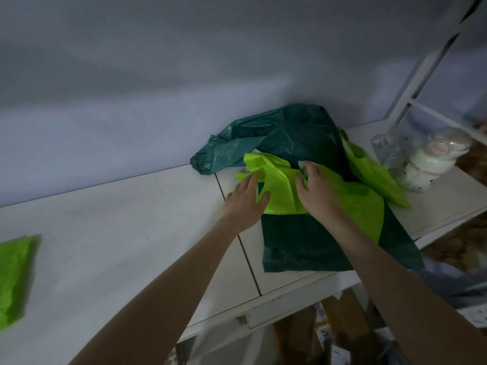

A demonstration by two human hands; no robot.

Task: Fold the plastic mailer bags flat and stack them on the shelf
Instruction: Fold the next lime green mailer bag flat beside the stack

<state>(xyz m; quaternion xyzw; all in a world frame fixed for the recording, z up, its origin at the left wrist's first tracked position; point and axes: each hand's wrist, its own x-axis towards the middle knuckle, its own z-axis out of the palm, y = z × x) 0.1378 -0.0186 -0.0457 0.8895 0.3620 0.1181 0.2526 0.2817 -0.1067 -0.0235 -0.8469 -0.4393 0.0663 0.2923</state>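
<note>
My left hand (246, 198) presses flat, fingers spread, on a lime-green bag (279, 188). My right hand (316, 188) pinches its crumpled middle, over a dark green bag (297, 248) on the shelf (131, 233).

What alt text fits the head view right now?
Both hands work a lime green bag lying on dark green bags on a white shelf: the left hand presses it, the right hand grips it. A folded green bag lies far left.

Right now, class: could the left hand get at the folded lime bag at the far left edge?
Probably yes: the left hand rests open on the lime bag, and bare white shelf lies between it and the folded bag.
</note>
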